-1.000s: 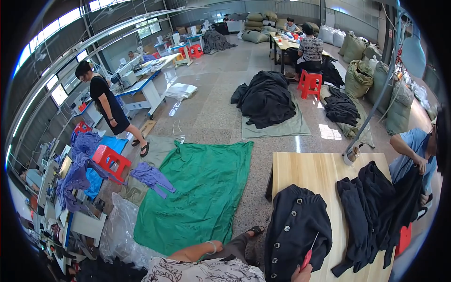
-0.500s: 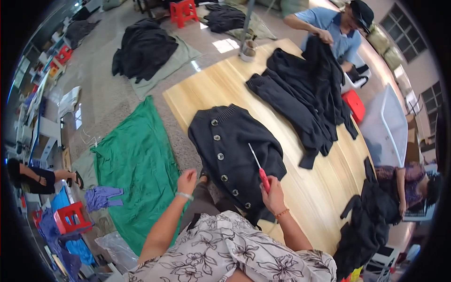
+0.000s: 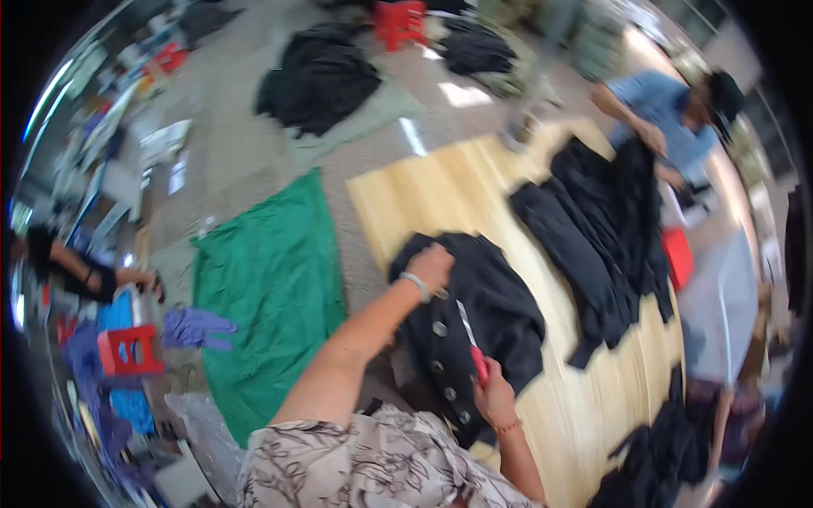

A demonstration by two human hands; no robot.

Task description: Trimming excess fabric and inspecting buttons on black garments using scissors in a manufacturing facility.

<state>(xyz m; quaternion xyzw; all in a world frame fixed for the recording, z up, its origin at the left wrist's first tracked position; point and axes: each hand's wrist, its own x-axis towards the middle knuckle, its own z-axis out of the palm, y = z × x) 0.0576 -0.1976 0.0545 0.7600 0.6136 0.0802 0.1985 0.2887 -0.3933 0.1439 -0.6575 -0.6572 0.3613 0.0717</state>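
A black knitted cardigan [image 3: 500, 296] with a row of large buttons lies on the light wooden table [image 3: 415, 190] in front of me. My left hand [image 3: 430, 267] is at its upper end, near the collar, fingers curled in and closed on the knit; motion blurs them somewhat. Lower down, over the buttoned front, my right hand [image 3: 494, 393] is closed around the red handle of a slim tool [image 3: 480, 366]. The tool's thin metal end points up and away from me, above the cardigan. Its exact kind is hard to make out.
Across the table a person in blue [image 3: 669, 110] handles black garments [image 3: 593, 229]. More black clothing [image 3: 652, 466] lies at the near right, beside another person's arm. A green cloth [image 3: 271, 288] covers floor to the left, near a red stool [image 3: 131, 350]. A black pile [image 3: 322, 80] lies beyond.
My left hand has reached forward from beside the table onto the cardigan's upper end. My right hand still holds the red-handled tool. The whole view has shifted, moving the scene rightward and mostly down.
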